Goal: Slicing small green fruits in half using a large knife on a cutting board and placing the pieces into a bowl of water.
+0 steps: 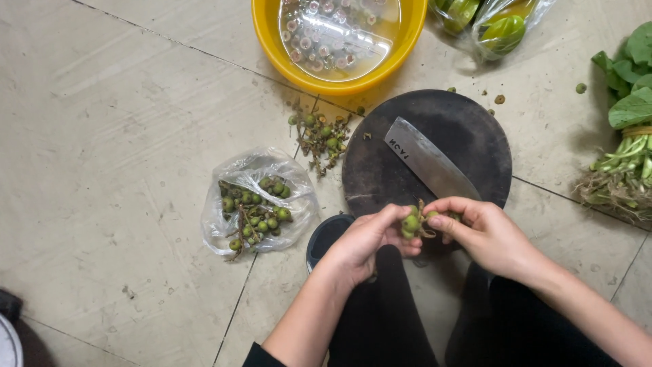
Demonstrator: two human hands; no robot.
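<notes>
My left hand [367, 239] and my right hand [483, 230] meet over the near edge of a round dark chopping board [468, 139]. Between their fingertips they pinch a small sprig of green round fruits [412, 222] on brown stems. A broad cleaver blade [429, 160] lies flat on the board just beyond my fingers. To the left, an open clear plastic bag [258, 198] holds several more of the green fruits on stalks. A loose pile of fruits and bare stems [321, 136] lies on the floor by the board's left rim.
A yellow basin [285, 58] of water with cut fruit pieces stands at the top. A clear bag of green vegetables [492, 24] lies top right, leafy greens with roots [628, 153] at the right edge. A dark round bowl [326, 234] sits under my left wrist. Floor is tiled.
</notes>
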